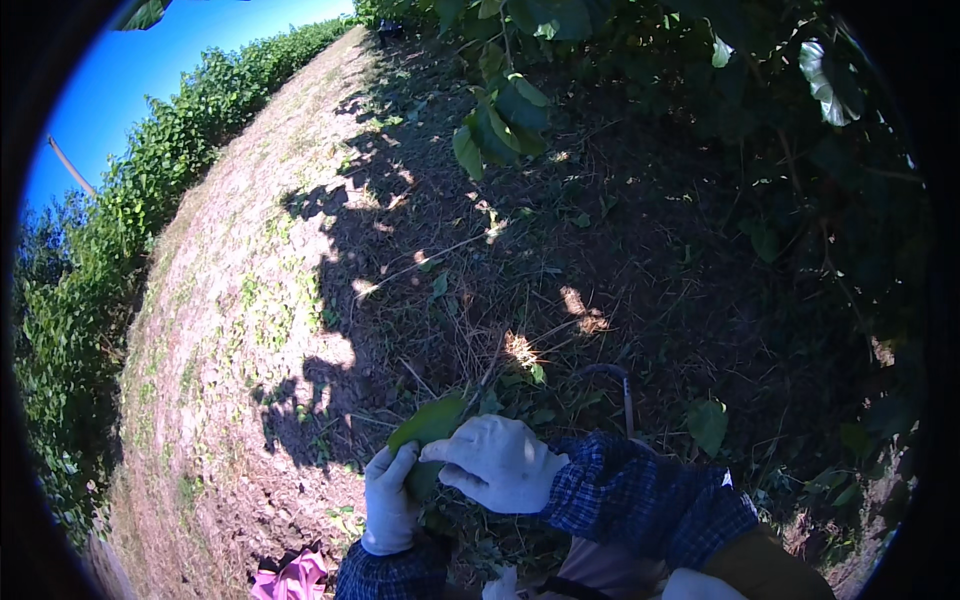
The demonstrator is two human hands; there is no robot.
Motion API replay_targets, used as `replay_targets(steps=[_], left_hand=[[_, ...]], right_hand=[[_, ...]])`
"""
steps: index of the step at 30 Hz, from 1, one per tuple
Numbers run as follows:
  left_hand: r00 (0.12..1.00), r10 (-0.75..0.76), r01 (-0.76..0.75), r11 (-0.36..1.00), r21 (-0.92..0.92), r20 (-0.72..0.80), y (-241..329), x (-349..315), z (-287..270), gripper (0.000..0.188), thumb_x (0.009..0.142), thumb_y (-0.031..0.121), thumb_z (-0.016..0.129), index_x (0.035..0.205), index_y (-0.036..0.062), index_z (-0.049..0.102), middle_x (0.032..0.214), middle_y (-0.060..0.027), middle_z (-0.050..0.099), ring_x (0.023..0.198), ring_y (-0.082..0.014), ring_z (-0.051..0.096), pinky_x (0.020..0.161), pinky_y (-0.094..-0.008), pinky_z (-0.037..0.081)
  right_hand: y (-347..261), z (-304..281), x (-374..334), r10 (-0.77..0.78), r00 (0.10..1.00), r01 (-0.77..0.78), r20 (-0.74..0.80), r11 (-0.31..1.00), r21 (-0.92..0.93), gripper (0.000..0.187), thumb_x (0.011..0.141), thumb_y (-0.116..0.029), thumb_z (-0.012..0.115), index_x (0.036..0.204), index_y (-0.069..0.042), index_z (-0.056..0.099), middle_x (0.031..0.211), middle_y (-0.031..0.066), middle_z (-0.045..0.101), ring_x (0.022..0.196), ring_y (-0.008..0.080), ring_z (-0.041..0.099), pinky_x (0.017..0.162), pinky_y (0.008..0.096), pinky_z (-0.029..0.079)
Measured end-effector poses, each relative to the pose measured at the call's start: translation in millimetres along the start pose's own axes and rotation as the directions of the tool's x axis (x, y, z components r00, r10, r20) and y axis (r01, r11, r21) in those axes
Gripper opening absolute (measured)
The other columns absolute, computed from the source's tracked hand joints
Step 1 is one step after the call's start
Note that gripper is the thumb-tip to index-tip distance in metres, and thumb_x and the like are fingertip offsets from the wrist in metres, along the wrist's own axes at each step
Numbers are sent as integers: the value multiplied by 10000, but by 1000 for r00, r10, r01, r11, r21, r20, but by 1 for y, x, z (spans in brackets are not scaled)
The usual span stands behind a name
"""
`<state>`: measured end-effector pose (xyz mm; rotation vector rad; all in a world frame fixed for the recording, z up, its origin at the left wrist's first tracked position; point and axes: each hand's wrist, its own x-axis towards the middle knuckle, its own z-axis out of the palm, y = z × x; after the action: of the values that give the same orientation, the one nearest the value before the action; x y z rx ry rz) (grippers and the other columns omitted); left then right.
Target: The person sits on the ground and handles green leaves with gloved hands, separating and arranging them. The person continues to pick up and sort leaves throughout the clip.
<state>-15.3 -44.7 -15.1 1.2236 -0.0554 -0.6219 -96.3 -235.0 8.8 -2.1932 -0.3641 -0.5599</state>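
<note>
In a white glove, my left hand [390, 500] pinches a broad green leaf [430, 422] between thumb and fingers, low in the view. My right hand [500, 465], gloved the same way, comes across from the right with its fingers bent and their tips at the leaf's near side. The leaf's lower part is in shade and partly covered by the gloves. Both forearms wear blue checked sleeves. Just beyond the right sleeve, a thin curved dark rod [627, 400] rises from the ground; its kind is unclear.
Shaded ground with dry stalks [520, 350] and weeds lies ahead. Leafy branches [505, 125] hang in from the top and right. On the left, a sunlit dirt path [230, 280] runs beside a green plant row [170, 170]. A pink cloth-like thing [292, 578] lies at the bottom left.
</note>
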Motion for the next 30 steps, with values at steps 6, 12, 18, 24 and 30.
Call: replay_targets(steps=[6,12,18,24,30], left_hand=[[999,6,-5,1000,27,-32,2,2,4,253,981,88,598,1173,-55,676,1041,-109,731,871,-145,695,804,-267,559],[1000,8,-6,993,115,-20,4,2,3,294,967,121,601,1185,-63,670,1082,-123,726,941,-171,697,870,-287,547],[999,10,1,974,228,-44,9,-3,4,195,951,94,639,1063,-49,709,953,-75,724,811,-102,660,733,-223,522],[999,11,-1,967,257,-36,16,-2,9,210,948,98,652,1070,-66,699,931,-71,724,787,-96,649,709,-225,513],[1000,27,-23,934,356,-5,23,4,2,223,949,117,663,1065,-70,699,923,-61,724,805,-91,638,738,-236,501]], right_hand=[[38,-8,21,230,973,-227,17,968,-105,512,878,-306,718,1335,-111,595,1280,154,597,1201,354,579,1014,477,498],[35,-4,31,369,890,-356,266,929,-98,596,900,-350,720,1418,-135,519,1310,177,598,1278,366,534,1102,480,418],[49,6,25,418,847,-464,330,883,73,302,918,-310,706,1121,-86,695,1047,164,712,1004,337,685,894,444,537],[57,16,22,430,876,-448,216,893,39,247,892,-259,739,1058,-76,727,976,133,731,926,280,713,845,399,563],[62,15,22,544,828,-561,137,810,173,240,903,-250,738,1055,-65,723,963,133,735,897,265,713,821,380,560]])
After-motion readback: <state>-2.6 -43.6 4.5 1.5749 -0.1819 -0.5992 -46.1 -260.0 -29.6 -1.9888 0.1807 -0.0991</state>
